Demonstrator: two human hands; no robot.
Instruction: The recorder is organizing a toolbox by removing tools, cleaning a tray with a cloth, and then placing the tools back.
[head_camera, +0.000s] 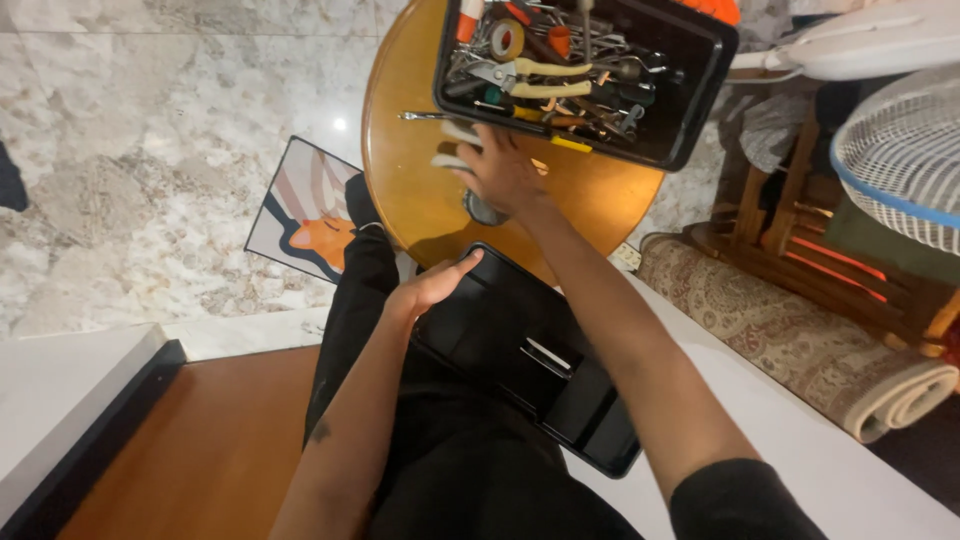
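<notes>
A marble floor (150, 150) fills the left of the frame, with a round wooden counter (420, 180) at top centre. On the counter, just below the tray's near edge, the right hand (505, 175) rests over a small dark round thing (482, 210) and some pale pieces (455, 145); its fingers curl down around them, though whether they truly grip cannot be told. The left hand (430, 285) lies flat and wide open on the upper left corner of a black lid (530, 360) resting on the lap at mid frame, holding nothing. The black tray (700, 90), at the top of the frame, is crowded with pliers, tape and screwdrivers, so most tools appear already gathered, while a thin metal tool (425, 116) and a yellow piece (570, 143) lie loose on the counter beside it. The lid is off the tray. A fan (900, 170) and a rolled rug (800, 340) sit at right, a fox-print mat (310, 215) left of the counter.
</notes>
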